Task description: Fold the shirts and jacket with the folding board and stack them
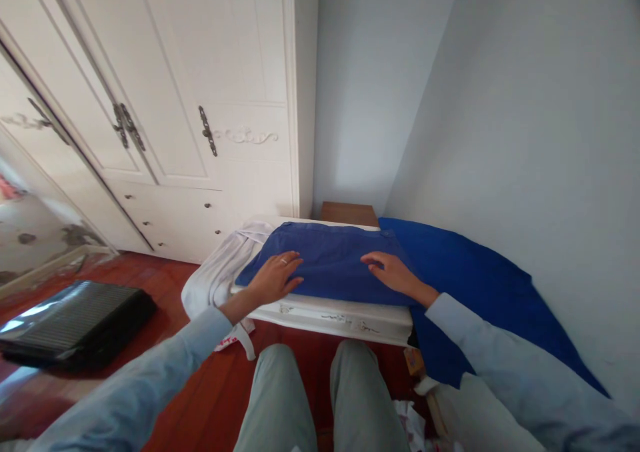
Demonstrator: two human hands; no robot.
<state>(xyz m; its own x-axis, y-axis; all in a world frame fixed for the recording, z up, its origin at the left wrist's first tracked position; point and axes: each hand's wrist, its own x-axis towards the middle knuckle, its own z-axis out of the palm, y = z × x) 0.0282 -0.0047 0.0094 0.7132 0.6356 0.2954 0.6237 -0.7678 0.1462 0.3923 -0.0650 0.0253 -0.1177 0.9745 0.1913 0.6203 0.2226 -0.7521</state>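
Note:
A folded blue garment point(330, 259) lies on top of a low white table point(345, 320) in front of my knees. My left hand point(275, 275) rests flat on the garment's near left part, fingers stretched out, a ring on one finger. On its right part lies my right hand point(393, 272), also flat with the fingers spread. Neither hand holds anything. A white garment point(220, 272) hangs over the table's left end, partly under the blue one.
A larger blue cloth point(480, 292) spreads along the wall to the right. White wardrobe doors point(200, 105) stand behind. A black flat case point(75, 319) lies on the red wooden floor at left. A brown wooden piece point(349, 212) sits in the corner.

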